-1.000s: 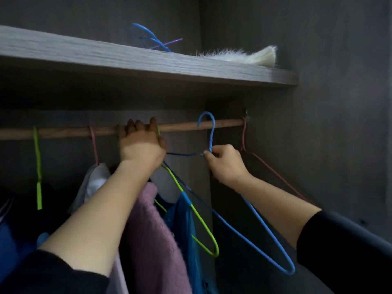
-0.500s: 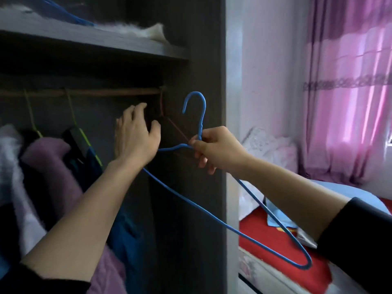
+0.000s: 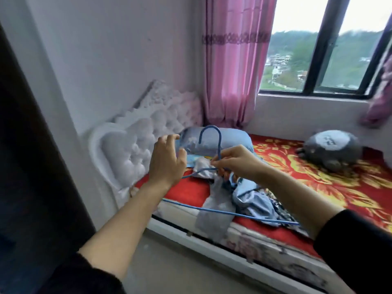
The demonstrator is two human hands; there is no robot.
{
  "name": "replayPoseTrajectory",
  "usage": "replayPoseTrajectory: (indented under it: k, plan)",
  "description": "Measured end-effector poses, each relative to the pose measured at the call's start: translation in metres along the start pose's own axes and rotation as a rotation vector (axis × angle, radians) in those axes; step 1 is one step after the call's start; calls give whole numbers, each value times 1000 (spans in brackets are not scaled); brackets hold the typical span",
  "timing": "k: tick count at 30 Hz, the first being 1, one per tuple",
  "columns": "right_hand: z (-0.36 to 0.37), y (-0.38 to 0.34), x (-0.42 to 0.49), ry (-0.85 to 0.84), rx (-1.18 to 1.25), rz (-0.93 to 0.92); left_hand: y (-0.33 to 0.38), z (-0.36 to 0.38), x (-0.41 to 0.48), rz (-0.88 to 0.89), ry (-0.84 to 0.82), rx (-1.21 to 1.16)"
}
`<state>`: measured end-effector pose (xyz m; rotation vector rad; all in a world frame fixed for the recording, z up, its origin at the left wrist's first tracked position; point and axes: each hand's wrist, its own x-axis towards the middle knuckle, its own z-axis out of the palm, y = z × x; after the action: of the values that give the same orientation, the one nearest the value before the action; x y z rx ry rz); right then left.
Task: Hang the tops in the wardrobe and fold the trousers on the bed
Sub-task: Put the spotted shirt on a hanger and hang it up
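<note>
A thin blue coated-wire clothes hanger [image 3: 220,145] is held upright over the near edge of a bed with a red and yellow floral cover [image 3: 339,187]. Its neck, just below the hook, is pinched by the curled fingers [image 3: 218,161] of the right hand [image 3: 235,162]. The left hand [image 3: 166,160] is raised beside it, fingers spread wide and holding nothing.

A crumpled heap of pale blue and grey garments [image 3: 250,198] lies on the bed beneath the hanger; tops and trousers cannot be told apart.

The hanger is judged light, springy and slightly slick, best kept gripped at the neck. The garments are judged soft, limp and light, best lifted at a collar or shoulder seam so the hanger's arms can be slid inside.
</note>
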<state>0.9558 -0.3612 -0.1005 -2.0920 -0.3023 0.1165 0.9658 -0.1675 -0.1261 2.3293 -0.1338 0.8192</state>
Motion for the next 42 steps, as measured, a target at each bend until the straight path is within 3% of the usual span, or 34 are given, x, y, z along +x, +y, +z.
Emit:
replayPoseTrajectory:
  k: [8, 17, 25, 33, 42]
  plan:
    - [-92, 158, -23, 209, -14, 290, 64, 199, -26, 69, -469, -17]
    - [-197, 311, 5, 396, 111, 570, 102, 425, -3, 68, -820, -17]
    - [-256, 429, 8, 585, 284, 758, 112, 566, -8, 52, -1129, 119]
    - [-317, 557, 25, 704, 239, 907, 118, 687, -32, -139, -1302, 159]
    - [-320, 698, 72, 636, -106, 907, 84, 792, -73, -461, -1308, 217]
